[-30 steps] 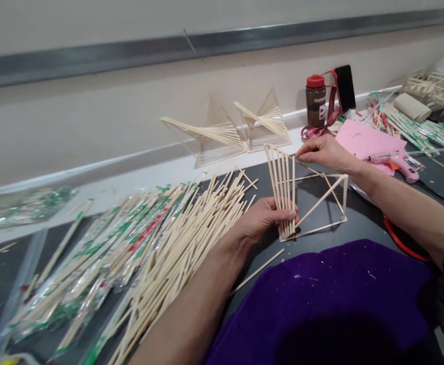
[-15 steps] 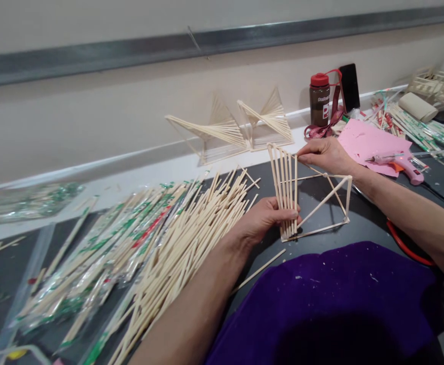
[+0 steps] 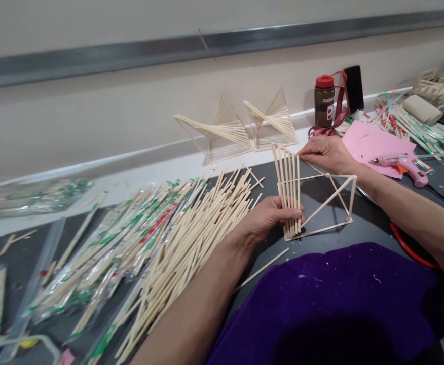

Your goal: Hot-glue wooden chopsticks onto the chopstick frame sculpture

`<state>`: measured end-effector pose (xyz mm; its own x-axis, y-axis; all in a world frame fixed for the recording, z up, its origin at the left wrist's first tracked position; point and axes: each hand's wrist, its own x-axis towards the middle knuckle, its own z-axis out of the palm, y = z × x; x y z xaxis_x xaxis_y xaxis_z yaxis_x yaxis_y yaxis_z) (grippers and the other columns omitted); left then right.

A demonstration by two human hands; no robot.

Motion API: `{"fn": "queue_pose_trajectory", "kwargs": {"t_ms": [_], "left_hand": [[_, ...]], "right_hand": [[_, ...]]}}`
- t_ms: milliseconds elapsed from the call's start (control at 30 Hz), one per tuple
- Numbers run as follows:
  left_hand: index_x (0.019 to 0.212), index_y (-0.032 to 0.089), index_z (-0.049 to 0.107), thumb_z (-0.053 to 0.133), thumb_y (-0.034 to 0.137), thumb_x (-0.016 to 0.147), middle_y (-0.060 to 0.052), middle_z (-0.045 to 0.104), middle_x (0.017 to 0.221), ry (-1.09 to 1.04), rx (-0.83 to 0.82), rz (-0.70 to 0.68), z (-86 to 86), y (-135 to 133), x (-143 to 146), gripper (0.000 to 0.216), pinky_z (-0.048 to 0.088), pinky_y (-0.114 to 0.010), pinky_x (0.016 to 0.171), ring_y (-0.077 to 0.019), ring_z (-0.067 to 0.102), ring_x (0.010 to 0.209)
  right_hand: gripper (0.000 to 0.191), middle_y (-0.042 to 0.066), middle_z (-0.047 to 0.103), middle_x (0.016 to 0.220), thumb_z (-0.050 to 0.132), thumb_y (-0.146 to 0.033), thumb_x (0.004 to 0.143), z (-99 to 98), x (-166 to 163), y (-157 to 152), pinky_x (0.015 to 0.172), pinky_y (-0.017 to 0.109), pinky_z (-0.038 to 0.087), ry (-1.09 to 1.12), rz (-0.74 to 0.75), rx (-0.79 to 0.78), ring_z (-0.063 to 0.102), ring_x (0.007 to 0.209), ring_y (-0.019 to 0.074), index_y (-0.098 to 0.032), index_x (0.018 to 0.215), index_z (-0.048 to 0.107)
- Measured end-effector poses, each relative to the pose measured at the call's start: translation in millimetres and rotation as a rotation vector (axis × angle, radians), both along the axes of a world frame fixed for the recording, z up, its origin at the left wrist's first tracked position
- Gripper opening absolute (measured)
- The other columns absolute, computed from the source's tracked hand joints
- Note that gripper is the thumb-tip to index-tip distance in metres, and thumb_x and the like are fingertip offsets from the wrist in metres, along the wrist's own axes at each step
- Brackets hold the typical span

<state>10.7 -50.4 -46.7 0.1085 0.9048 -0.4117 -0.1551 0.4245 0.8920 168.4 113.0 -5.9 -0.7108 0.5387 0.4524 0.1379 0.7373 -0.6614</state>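
Two bare hands work on one stick frame (image 3: 326,202), which sits at three o'clock from the middle of the view. At its eight o'clock corner the left hand (image 3: 269,217) is clenched around the lower part of a row of slanted sticks (image 3: 291,177), thumb across the front. At eleven o'clock the right hand (image 3: 330,153) pinches the frame by the top of the outermost stick (image 3: 298,187); whether it grips that stick or the bar behind, I cannot tell. The step in hand looks like seating this stick's upper end; the next move seems to call for steady pressure and even spacing. At two o'clock from the frame lies a pink glue gun (image 3: 408,165). At twelve, the bottle (image 3: 324,109) carries lettering apparently starting "Perf", above a patch with one large letter, B or P. Print on the wrapped sticks (image 3: 131,238), toward nine, is unreadable.
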Motion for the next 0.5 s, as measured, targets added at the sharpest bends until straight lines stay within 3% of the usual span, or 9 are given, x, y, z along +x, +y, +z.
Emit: {"fn": "queue_pose_trajectory", "kwargs": {"t_ms": [233,500], "left_hand": [[0.075,0.014,0.069,0.086,0.032,0.056,-0.007,0.070,0.066,0.010,-0.001,-0.012,-0.2,0.8,-1.3,0.031,0.045,-0.031,0.058,-0.0167,0.061,0.057],[0.074,0.014,0.070,0.085,0.030,0.057,-0.007,0.070,0.067,0.009,-0.003,-0.009,-0.5,0.5,-0.5,0.028,0.045,-0.030,0.058,-0.0164,0.062,0.058]], "right_hand": [[0.022,0.001,0.065,0.063,0.064,-0.032,0.076,-3.3,-3.1,0.7,0.059,0.026,0.044,0.042,0.019,-0.258,0.057,0.062,0.0130,-0.015,0.080,0.078],[0.017,0.000,0.061,0.058,0.067,-0.029,0.074,-3.9,-7.0,2.6,0.053,0.023,0.041,0.065,0.022,-0.377,0.054,0.058,0.0107,-0.014,0.070,0.074]]}}
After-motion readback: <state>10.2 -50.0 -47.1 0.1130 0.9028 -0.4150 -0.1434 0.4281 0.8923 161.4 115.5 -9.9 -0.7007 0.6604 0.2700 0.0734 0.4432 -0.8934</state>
